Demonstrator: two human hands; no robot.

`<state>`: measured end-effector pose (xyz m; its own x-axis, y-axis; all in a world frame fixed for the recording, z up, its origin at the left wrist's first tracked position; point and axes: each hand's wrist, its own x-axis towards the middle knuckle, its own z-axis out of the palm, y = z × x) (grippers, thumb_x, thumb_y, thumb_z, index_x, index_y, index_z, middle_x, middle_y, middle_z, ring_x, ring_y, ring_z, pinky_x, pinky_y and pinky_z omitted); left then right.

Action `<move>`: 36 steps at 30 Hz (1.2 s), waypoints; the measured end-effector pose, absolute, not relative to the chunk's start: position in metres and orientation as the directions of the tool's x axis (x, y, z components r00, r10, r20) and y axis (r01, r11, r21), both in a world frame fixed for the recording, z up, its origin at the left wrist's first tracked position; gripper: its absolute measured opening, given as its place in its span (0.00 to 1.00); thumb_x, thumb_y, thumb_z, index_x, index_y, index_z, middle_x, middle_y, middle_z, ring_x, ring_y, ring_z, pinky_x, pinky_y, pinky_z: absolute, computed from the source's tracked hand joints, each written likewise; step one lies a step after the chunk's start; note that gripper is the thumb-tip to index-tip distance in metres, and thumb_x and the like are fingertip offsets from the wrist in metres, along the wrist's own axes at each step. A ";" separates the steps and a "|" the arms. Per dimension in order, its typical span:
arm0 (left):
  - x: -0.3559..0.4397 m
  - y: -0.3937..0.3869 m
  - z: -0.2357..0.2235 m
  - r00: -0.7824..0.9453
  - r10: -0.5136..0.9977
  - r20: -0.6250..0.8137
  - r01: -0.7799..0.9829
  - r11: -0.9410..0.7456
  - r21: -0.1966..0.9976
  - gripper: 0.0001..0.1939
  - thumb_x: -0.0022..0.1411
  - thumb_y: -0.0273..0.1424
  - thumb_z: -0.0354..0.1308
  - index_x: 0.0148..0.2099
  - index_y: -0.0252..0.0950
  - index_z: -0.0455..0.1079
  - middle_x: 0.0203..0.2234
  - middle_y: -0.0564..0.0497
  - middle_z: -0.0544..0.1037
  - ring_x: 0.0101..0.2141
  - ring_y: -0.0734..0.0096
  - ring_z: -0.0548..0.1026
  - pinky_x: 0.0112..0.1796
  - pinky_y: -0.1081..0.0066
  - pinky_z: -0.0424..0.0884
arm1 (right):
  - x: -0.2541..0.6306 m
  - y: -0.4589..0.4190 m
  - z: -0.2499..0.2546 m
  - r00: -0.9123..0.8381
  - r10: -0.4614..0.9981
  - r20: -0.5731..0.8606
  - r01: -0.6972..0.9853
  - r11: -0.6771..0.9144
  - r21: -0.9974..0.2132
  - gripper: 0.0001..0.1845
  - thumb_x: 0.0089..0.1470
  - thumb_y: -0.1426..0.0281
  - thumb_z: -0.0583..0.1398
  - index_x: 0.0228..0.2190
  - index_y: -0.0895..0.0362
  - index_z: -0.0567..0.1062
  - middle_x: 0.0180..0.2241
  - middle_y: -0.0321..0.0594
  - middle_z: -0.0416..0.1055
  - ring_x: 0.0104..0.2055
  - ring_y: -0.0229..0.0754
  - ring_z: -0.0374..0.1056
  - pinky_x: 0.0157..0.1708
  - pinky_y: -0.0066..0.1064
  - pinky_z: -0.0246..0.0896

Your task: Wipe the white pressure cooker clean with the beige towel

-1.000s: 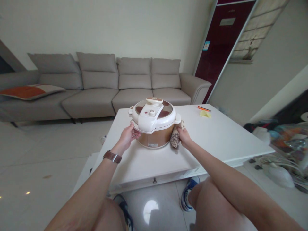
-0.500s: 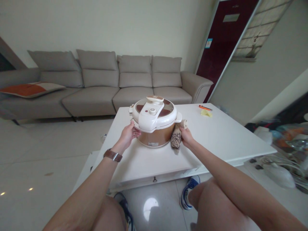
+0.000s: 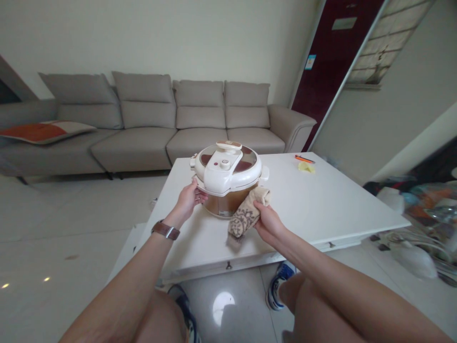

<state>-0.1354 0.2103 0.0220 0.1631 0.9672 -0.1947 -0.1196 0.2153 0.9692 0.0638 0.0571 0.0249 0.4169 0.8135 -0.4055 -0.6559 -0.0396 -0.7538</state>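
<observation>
A white and gold-brown electric pressure cooker [image 3: 214,183] stands upright on the white table, its lid on. My left hand [image 3: 189,196] grips the cooker's rim at its left side, thumb on top and fingers beneath. My right hand [image 3: 266,220] is closed on a folded beige cloth [image 3: 244,216] with a dark scroll pattern. The cloth is in front of the cooker's lower right side and covers part of it; whether it touches the body I cannot tell.
The white table [image 3: 310,205] bears an orange utility knife [image 3: 304,159] and a yellow scrap [image 3: 306,167] at the back right. Behind is a grey sofa [image 3: 200,138] with an orange cushion [image 3: 46,132]. Assorted household items crowd the floor at far right.
My right hand has brought the cloth leftward and nearer, from the cooker's right side to its front right. My left hand stays on the rim.
</observation>
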 end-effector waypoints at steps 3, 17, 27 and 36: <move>-0.138 0.211 0.021 0.174 0.966 -0.193 -0.092 0.211 0.973 0.26 0.70 0.49 0.51 0.30 0.33 0.71 0.21 0.47 0.77 0.20 0.72 0.74 0.25 0.74 0.68 | 0.054 0.051 0.032 0.333 0.840 -0.428 -0.678 -0.103 -0.728 0.17 0.61 0.75 0.59 0.51 0.52 0.72 0.39 0.38 0.82 0.38 0.44 0.78 0.39 0.36 0.77; -0.194 0.208 0.009 0.498 0.766 -0.406 0.057 0.438 0.897 0.23 0.68 0.48 0.52 0.36 0.33 0.76 0.30 0.43 0.83 0.30 0.63 0.80 0.34 0.68 0.72 | 0.056 0.040 0.053 -0.297 0.883 -0.364 -0.543 -0.469 -0.696 0.20 0.47 0.72 0.65 0.44 0.61 0.78 0.35 0.44 0.83 0.39 0.49 0.81 0.54 0.44 0.71; -0.177 0.158 0.001 0.835 0.542 -0.094 -0.302 0.594 0.746 0.26 0.58 0.47 0.65 0.52 0.34 0.79 0.43 0.42 0.86 0.54 0.44 0.79 0.61 0.47 0.67 | 0.060 0.052 0.071 -0.054 0.907 -0.419 -0.655 -0.348 -0.670 0.16 0.47 0.68 0.62 0.40 0.58 0.78 0.28 0.41 0.82 0.36 0.52 0.80 0.44 0.43 0.76; -0.150 0.136 0.020 0.753 0.590 -0.293 -0.133 0.572 0.810 0.25 0.59 0.35 0.66 0.56 0.27 0.74 0.43 0.34 0.84 0.52 0.39 0.80 0.56 0.43 0.74 | 0.064 0.061 0.063 0.150 0.963 -0.226 -0.488 -0.127 -0.864 0.15 0.43 0.67 0.67 0.36 0.55 0.77 0.29 0.38 0.80 0.35 0.48 0.77 0.35 0.34 0.72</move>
<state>-0.1497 0.1357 0.0204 0.7527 0.5896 -0.2929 -0.1328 0.5718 0.8096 0.0640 0.0609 0.0627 0.1495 0.9626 -0.2259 -0.4878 -0.1269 -0.8637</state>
